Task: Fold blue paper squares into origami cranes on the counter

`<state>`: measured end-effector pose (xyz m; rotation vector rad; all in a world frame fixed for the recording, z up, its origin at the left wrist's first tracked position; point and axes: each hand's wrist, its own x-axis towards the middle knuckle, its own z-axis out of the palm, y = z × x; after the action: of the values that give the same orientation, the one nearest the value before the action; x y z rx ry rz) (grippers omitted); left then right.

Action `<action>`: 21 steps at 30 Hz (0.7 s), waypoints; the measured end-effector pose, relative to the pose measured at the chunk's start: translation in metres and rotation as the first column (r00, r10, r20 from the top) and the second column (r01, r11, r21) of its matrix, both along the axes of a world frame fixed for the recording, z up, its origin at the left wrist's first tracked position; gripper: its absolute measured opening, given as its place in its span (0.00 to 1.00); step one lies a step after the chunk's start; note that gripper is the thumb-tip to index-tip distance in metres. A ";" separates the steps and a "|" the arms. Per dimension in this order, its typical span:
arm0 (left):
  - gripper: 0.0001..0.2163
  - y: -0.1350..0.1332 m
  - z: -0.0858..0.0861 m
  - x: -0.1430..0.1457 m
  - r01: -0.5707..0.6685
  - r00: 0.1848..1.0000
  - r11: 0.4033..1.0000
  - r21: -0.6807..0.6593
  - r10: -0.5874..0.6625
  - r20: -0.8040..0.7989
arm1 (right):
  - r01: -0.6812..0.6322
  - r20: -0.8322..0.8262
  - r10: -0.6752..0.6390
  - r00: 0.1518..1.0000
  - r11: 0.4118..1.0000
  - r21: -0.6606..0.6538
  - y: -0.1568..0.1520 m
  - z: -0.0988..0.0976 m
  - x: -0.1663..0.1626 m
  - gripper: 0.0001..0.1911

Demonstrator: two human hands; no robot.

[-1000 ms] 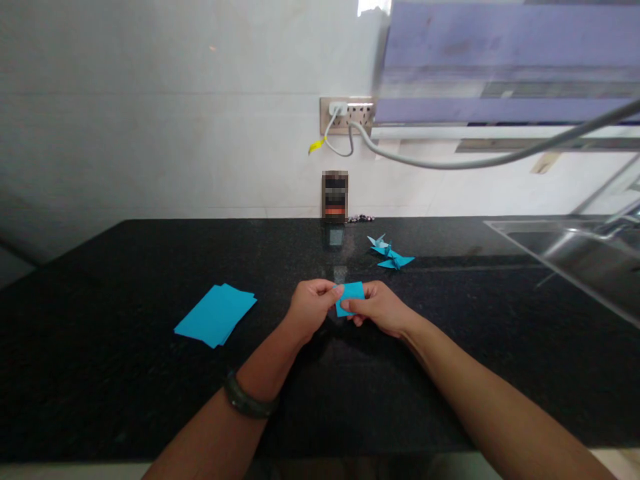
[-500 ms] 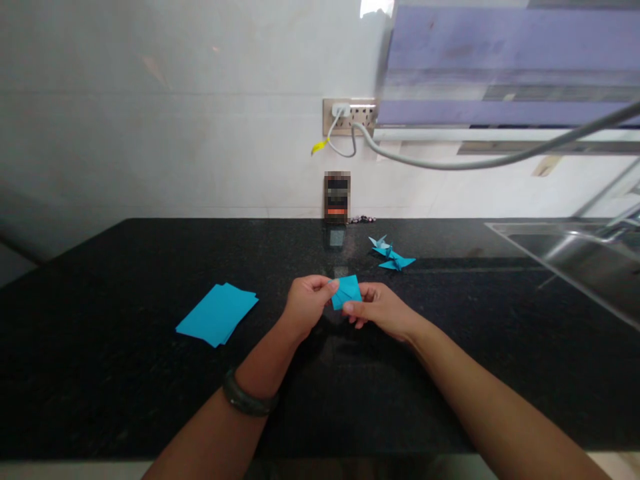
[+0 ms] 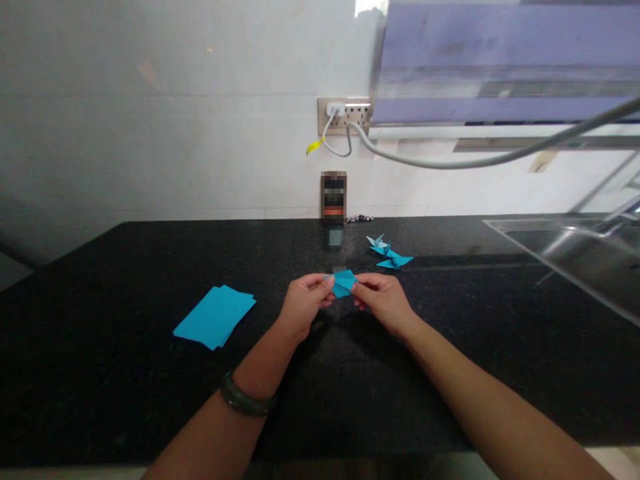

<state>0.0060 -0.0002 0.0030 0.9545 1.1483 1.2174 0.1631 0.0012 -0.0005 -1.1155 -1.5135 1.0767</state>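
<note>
Both my hands hold one small folded piece of blue paper (image 3: 343, 282) just above the black counter (image 3: 450, 347). My left hand (image 3: 303, 304) pinches its left edge with closed fingers. My right hand (image 3: 383, 300) pinches its right edge, fingers closed as well. The paper is creased and partly hidden between my fingertips. A dark band sits on my left wrist (image 3: 245, 398).
A stack of flat blue sheets (image 3: 215, 315) lies to the left. Two folded blue paper figures (image 3: 388, 253) rest behind my hands. A small dark device (image 3: 333, 196) leans on the wall under a socket strip (image 3: 345, 115) with grey cables. A steel sink (image 3: 580, 253) is at the right.
The paper went from a flat rectangle to a narrower, creased shape as my fingers drew closer together around it. Both hands rose slightly and moved away from me.
</note>
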 end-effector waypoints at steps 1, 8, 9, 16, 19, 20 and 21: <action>0.14 0.000 0.000 0.000 -0.021 1.000 0.999 -0.031 0.021 -0.003 | 0.042 0.046 -0.048 0.998 0.993 0.109 0.000 -0.001 0.000 0.10; 0.17 -0.001 0.004 0.000 0.147 0.970 0.981 -0.129 -0.118 0.213 | -0.093 0.343 -0.145 0.928 0.802 0.590 0.002 -0.006 0.004 0.14; 0.16 -0.001 0.005 -0.001 0.148 0.965 0.981 -0.123 -0.116 0.236 | -0.116 0.368 -0.150 0.918 0.785 0.609 0.002 -0.006 0.005 0.15; 0.07 0.000 0.001 -0.001 0.079 0.961 0.989 -0.123 -0.043 0.273 | -0.191 0.466 -0.235 0.853 0.691 0.697 0.000 -0.003 0.006 0.17; 0.05 0.000 0.000 0.000 0.088 0.959 0.986 -0.141 -0.046 0.281 | -0.229 0.502 -0.277 0.820 0.644 0.730 0.001 -0.002 0.006 0.12; 0.05 0.000 0.000 0.000 0.090 0.958 0.985 -0.149 -0.045 0.284 | -0.240 0.508 -0.283 0.813 0.632 0.737 0.001 -0.002 0.006 0.11; 0.05 0.000 0.001 0.000 0.091 0.957 0.984 -0.155 -0.043 0.288 | -0.248 0.512 -0.284 0.811 0.626 0.740 0.002 -0.002 0.006 0.10</action>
<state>0.0060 -0.0002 0.0035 0.6625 0.9644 1.1410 0.1694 0.0032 -0.0023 -0.8175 -2.1467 -0.0999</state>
